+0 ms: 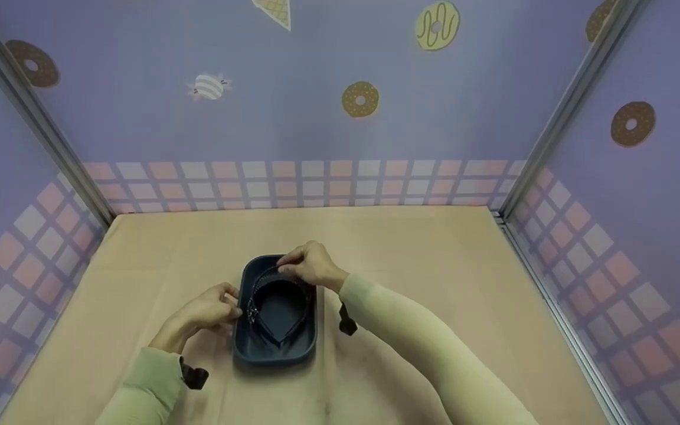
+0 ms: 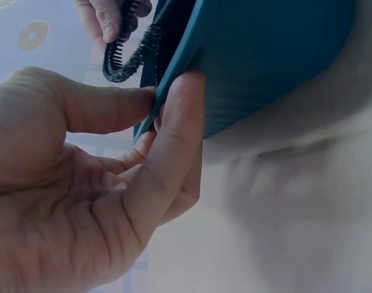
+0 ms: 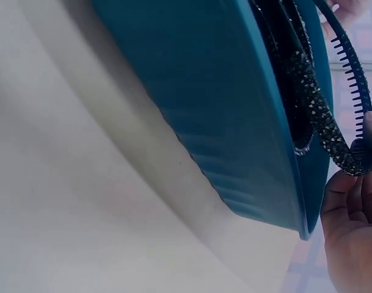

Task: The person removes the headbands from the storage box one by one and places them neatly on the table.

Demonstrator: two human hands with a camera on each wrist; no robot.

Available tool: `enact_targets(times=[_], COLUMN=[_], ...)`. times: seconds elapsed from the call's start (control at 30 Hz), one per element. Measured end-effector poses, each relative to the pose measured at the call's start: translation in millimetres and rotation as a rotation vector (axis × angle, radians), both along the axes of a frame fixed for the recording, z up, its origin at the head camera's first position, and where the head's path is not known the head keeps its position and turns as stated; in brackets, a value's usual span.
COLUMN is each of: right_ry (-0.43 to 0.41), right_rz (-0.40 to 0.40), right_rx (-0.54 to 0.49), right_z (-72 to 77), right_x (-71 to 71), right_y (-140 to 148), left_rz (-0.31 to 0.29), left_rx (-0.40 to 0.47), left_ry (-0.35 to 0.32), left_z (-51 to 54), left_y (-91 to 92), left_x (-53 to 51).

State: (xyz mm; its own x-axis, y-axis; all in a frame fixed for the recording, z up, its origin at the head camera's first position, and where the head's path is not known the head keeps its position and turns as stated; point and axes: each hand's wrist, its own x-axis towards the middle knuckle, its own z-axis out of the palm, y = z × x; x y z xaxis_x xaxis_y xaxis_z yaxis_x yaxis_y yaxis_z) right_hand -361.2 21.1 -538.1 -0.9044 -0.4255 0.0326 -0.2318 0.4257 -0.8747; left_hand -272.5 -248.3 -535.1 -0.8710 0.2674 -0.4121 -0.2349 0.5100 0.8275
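- Pinching headband (image 3: 323,116) at its curved end: right hand (image 1: 314,265), thumb and fingertips clamped on it.
- Left hand (image 1: 210,306) clamped on left rim of blue bin (image 1: 272,358), thumb inside, fingers outside.
- Headband over bin, tilted, curved end up past rim; toothed inside, glittery outside. Can't tell if its tips touch anything.
- More dark bands (image 3: 303,133) inside bin.
- Bin on tan worktop (image 1: 422,260); patterned walls (image 1: 298,130) behind and both sides.
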Motion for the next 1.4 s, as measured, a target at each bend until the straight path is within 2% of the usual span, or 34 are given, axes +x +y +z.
enact_targets(times=[0.47,0.8,1.17,1.4], right_ry=[-0.005,-0.026,-0.040,-0.049], right_rz=[-0.053,-0.078,-0.142,-0.181], right_rx=[0.003,0.014,0.065,0.055], right_z=[12.5,20.5,12.7,3.0], right_x=[-9.4,-24.1,-29.5,-32.1], right_y=[24,48,81,100], left_rz=[-0.006,-0.009,-0.012,-0.018], left_rx=[0.011,0.016,0.025,0.028], left_ry=[-0.005,-0.005,0.000,0.008], left_z=[-0.3,1.6,-0.9,-0.8], left_y=[-4.7,-4.9,-2.2,-0.2], left_x=[0.9,-0.6,-1.4,-1.5])
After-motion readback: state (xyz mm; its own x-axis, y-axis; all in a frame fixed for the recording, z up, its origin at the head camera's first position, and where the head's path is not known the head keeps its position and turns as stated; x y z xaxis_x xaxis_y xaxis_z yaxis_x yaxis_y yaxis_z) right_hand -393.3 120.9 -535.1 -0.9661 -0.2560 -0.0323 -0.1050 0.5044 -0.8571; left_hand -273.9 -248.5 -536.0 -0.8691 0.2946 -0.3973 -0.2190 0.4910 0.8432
